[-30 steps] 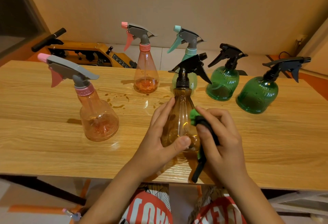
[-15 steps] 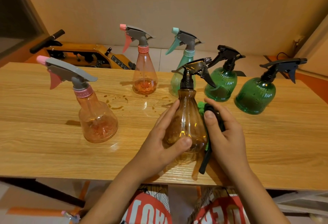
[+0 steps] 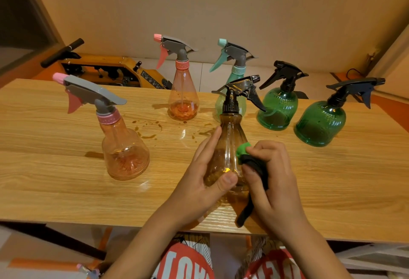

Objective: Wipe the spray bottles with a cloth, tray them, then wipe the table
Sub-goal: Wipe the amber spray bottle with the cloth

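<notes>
Room: a plain beige wall (image 3: 221, 2) behind, with a yellow machine (image 3: 106, 71) on the floor beyond the far edge of the desk.
Desk: a light wood-grain desk (image 3: 55, 190) spans the view; small brown wet spots (image 3: 147, 129) lie near its middle.
Bottles: six spray bottles, all upright.
Pink: two, one at the near left (image 3: 120, 143), one further back (image 3: 182, 92).
Green: two round ones at the right (image 3: 280, 107) (image 3: 321, 121).
Teal: one (image 3: 234, 73), partly hidden behind the brown bottle.
Brown: one brown bottle (image 3: 229, 143) at the near middle, nozzle pointing right.
Left hand: the left hand (image 3: 199, 181) is wrapped around the brown bottle's body.
Right hand: the right hand (image 3: 274, 181) is clenched on a green and black cloth (image 3: 250, 161), pressed to the bottle's right side.
</notes>
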`<state>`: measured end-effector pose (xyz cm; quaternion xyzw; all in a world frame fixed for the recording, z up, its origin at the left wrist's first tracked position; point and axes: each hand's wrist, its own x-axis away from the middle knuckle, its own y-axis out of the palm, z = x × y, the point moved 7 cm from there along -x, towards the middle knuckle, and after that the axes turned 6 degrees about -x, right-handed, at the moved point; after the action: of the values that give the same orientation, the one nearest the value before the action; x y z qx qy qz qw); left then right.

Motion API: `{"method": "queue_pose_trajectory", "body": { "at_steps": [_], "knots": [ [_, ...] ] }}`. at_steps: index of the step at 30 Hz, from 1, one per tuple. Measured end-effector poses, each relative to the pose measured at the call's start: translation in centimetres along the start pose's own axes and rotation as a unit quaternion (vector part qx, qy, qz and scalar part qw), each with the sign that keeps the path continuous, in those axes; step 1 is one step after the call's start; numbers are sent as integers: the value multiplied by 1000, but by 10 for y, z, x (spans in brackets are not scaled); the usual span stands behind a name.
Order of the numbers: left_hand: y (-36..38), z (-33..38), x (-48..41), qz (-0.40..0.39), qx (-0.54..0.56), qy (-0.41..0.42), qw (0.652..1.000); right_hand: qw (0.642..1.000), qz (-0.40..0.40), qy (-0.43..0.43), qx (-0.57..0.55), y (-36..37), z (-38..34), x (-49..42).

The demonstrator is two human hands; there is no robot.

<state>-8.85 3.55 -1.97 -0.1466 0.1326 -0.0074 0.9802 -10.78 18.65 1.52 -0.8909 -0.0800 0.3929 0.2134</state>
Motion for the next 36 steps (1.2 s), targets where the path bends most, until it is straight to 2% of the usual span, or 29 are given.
{"method": "queue_pose_trajectory", "body": {
  "at_steps": [1,5,9,11,13,15,18,23,29,33,36],
  "knots": [
    [1,1,-1,-3,-5,2,1000,1000,-4,-1,-4,-2,1,-1],
    [5,1,-3,-14,-22,4,1000,995,24,82,-46,-10,16,-12],
    [0,-1,-1,-1,-9,2,1000,999,-30,1,-15,1,-4,-6],
    [2,0,-2,-6,-18,8,1000,999,-14,27,-29,-4,4,-8],
    [5,2,-2,-10,-25,11,1000,996,35,63,-49,-11,13,-10],
    [5,2,-2,-6,-15,9,1000,994,55,57,-70,-11,11,-8],
    [2,-1,-1,1,-1,3,1000,997,36,11,-71,-7,1,-1],
    [3,-3,-2,-3,6,5,1000,993,46,66,-90,-10,13,-2],
    [1,-5,-1,-22,53,2,998,998,11,46,-36,-9,17,1],
    [3,-5,-2,-22,41,0,999,1000,-4,29,-10,-12,17,-7],
    [4,-4,-1,-16,10,14,1000,998,15,63,-16,-13,24,-12]
  ]
}}
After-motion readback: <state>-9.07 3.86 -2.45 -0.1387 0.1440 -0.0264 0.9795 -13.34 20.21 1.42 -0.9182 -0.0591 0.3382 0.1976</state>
